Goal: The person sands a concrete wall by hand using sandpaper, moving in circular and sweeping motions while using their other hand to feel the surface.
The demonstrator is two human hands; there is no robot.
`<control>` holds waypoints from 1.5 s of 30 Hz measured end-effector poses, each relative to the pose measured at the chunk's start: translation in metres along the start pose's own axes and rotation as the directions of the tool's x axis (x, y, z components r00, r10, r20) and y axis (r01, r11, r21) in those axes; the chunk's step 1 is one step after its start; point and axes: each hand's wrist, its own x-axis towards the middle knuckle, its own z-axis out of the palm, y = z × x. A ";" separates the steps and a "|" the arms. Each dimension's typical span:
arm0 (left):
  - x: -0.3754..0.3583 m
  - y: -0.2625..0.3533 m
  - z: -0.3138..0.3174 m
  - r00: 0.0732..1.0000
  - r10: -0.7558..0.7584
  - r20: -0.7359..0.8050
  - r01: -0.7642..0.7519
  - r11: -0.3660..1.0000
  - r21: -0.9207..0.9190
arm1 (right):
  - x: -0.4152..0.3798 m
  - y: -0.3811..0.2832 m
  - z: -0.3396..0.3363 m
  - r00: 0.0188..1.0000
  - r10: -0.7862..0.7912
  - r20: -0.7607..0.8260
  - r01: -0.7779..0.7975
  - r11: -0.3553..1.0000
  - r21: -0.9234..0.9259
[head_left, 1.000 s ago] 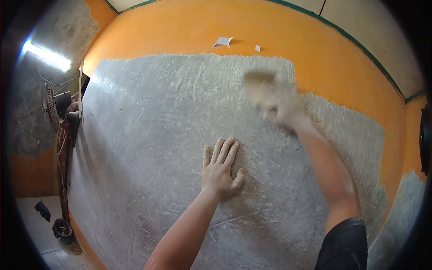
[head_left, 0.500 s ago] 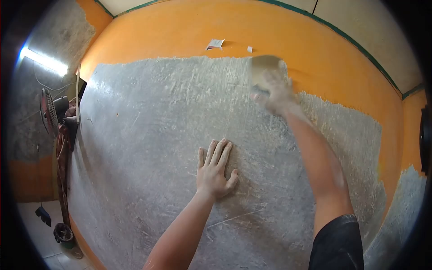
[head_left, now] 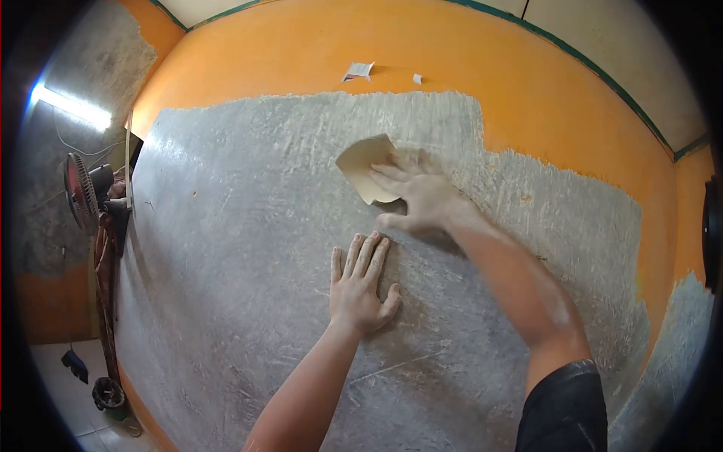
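My right hand (head_left: 422, 194) presses a tan sheet of sandpaper (head_left: 363, 167) against the scraped grey part of the wall (head_left: 248, 203). Its fingers lie over the right edge of the sheet, and the far corner lifts off the surface. Lower down, my left hand (head_left: 360, 292) rests flat on the same grey surface, fingers stretched upward and thumb apart, holding nothing. Pale dust coats both hands.
Orange paint (head_left: 301, 60) borders the grey area above and at the right, with small paper scraps (head_left: 358, 71) stuck there. At the left are a fan (head_left: 81, 188), a lit tube lamp (head_left: 73, 106), a bin (head_left: 110, 395) and a broom head (head_left: 74, 365).
My right hand has swept the sandpaper down and to the left from the upper edge of the grey area. My left hand stays in place.
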 end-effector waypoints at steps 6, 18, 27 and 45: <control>0.001 -0.003 0.001 1.000 -0.016 0.006 0.016 1.000 -0.001 | 0.026 0.053 -0.006 0.807 0.548 -0.218 -0.536 0.836 0.116; 0.000 -0.001 0.001 0.999 -0.033 -0.030 0.034 0.999 0.023 | 0.021 0.042 -0.016 0.869 0.461 -0.182 -0.469 0.883 -0.003; -0.003 -0.002 0.002 0.999 -0.042 -0.027 0.044 0.997 0.056 | 0.024 0.062 -0.020 0.830 0.539 -0.142 -0.540 0.841 0.033; -0.008 -0.016 -0.002 0.998 -0.056 0.003 0.056 0.997 0.059 | -0.035 0.010 -0.038 0.973 0.103 0.208 -0.094 0.994 -0.051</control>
